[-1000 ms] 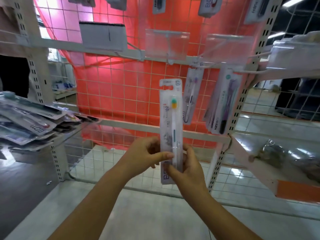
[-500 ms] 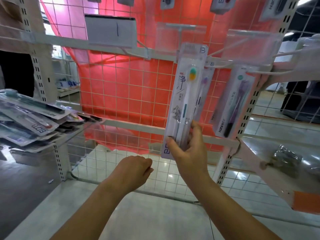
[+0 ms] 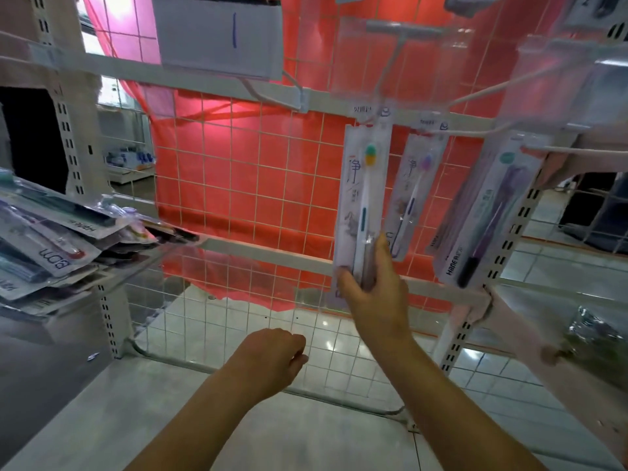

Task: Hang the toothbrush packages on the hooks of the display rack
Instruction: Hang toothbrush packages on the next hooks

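**Spotter:** Since a second ago your left hand has let go and dropped low, fingers loosely curled around nothing, while your right hand has carried the toothbrush package up from chest height to the rack.

**Checker:** Where is the package now?

**Spotter:** Upright against the red wire grid, its lower end pinched in your right hand, its header up at the hook under the clear label holder. Whether the hole is actually over the hook I cannot tell; the top is blurred.

**Checker:** What could go wrong from here?

**Spotter:** If you let go before the hole is seated, the package will likely slide off and fall. You hold it only at the bottom, so the top can swing and miss the tip. It also hangs just beside the purple-brush package, and a nudge may knock that one off its own hook.

**Checker:** Any writing, left to right?

**Spotter:** On the heap of packages at your left, "BDM", upside down. The white card above carries one blue stroke. Your package shows Chinese characters, too blurred for me to read. The far-right package reads "Hane".
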Demonstrator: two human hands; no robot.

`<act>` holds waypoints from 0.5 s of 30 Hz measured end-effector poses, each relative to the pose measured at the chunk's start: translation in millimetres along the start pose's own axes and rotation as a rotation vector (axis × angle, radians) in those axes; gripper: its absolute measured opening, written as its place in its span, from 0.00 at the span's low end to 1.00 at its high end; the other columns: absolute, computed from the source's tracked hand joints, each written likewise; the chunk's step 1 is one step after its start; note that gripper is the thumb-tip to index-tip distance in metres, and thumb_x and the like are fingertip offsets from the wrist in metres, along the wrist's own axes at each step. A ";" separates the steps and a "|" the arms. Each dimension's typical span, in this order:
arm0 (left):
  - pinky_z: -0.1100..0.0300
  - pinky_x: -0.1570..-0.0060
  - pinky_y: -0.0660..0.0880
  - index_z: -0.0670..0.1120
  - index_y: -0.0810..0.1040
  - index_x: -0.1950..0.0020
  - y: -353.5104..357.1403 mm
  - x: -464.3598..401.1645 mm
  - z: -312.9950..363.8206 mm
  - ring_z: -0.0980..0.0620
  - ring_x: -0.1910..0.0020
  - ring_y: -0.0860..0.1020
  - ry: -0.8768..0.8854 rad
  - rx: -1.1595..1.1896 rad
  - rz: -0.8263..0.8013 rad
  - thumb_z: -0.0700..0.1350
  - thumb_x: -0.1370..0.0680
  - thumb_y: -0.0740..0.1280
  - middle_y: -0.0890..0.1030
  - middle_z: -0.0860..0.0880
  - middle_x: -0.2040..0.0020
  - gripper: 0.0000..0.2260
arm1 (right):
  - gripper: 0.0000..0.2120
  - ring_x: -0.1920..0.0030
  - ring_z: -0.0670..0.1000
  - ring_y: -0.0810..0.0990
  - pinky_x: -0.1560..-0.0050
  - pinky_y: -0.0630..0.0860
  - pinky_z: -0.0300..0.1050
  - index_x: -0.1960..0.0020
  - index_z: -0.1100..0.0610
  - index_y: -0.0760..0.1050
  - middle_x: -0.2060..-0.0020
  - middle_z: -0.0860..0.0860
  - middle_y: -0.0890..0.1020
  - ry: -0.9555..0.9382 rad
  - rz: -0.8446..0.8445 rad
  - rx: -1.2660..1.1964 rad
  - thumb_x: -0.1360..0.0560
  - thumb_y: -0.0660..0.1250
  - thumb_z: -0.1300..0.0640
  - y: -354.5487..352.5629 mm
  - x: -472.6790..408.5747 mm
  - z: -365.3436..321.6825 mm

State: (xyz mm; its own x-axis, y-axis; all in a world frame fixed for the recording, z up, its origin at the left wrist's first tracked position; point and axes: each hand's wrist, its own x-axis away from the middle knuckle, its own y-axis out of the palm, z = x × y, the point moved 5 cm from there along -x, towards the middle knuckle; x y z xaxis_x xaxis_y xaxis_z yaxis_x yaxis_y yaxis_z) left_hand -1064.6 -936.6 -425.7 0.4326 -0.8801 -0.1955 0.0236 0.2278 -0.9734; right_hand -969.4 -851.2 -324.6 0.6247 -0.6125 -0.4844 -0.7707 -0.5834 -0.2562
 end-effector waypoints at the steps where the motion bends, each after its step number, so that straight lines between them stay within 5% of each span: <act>1: 0.64 0.57 0.63 0.47 0.75 0.44 1.6 -1.6 0.7 0.56 0.59 0.70 0.003 0.000 -0.013 0.52 0.19 0.55 0.79 0.49 0.53 0.14 | 0.33 0.61 0.47 0.81 0.66 0.79 0.34 0.24 0.51 0.51 0.56 0.50 0.77 -0.002 0.024 0.056 0.23 0.64 0.61 -1.7 -14.7 5.6; 5: 0.64 0.57 0.63 0.46 0.75 0.44 2.4 -5.9 5.2 0.56 0.59 0.70 0.008 -0.006 -0.053 0.52 0.19 0.55 0.80 0.48 0.50 0.14 | 0.31 0.63 0.55 0.80 0.60 0.81 0.52 0.24 0.55 0.51 0.59 0.54 0.76 0.014 0.096 0.282 0.22 0.62 0.59 -8.3 -70.3 26.2; 9: 0.64 0.55 0.66 0.46 0.75 0.43 -12.1 -12.9 6.6 0.52 0.53 0.77 0.000 -0.015 -0.064 0.52 0.19 0.55 0.80 0.47 0.49 0.14 | 0.32 0.59 0.55 0.78 0.53 0.79 0.54 0.23 0.57 0.49 0.57 0.55 0.72 0.109 0.105 0.367 0.22 0.61 0.60 -8.2 -104.5 37.2; 13: 0.61 0.50 0.71 0.44 0.76 0.44 -36.9 -19.8 10.4 0.50 0.51 0.77 -0.010 -0.033 -0.075 0.51 0.19 0.56 0.80 0.46 0.49 0.14 | 0.34 0.63 0.49 0.75 0.58 0.76 0.45 0.23 0.55 0.45 0.53 0.56 0.75 0.173 0.073 0.328 0.21 0.61 0.59 -2.5 -102.6 36.3; 15: 0.58 0.51 0.72 0.43 0.75 0.44 -53.4 -21.3 14.8 0.49 0.51 0.77 -0.008 -0.043 -0.062 0.50 0.19 0.57 0.80 0.45 0.48 0.13 | 0.39 0.52 0.54 0.78 0.50 0.75 0.48 0.23 0.57 0.42 0.42 0.60 0.76 0.218 0.022 0.367 0.23 0.65 0.55 1.1 -94.3 31.8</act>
State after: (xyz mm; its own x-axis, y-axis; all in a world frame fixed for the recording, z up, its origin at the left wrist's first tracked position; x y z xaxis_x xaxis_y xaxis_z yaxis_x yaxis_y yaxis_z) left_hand -1061.8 -923.9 -367.9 0.4387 -0.8886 -0.1337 0.0121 0.1546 -0.9879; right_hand -1033.1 -777.2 -305.8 0.5895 -0.7440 -0.3145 -0.7530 -0.3651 -0.5475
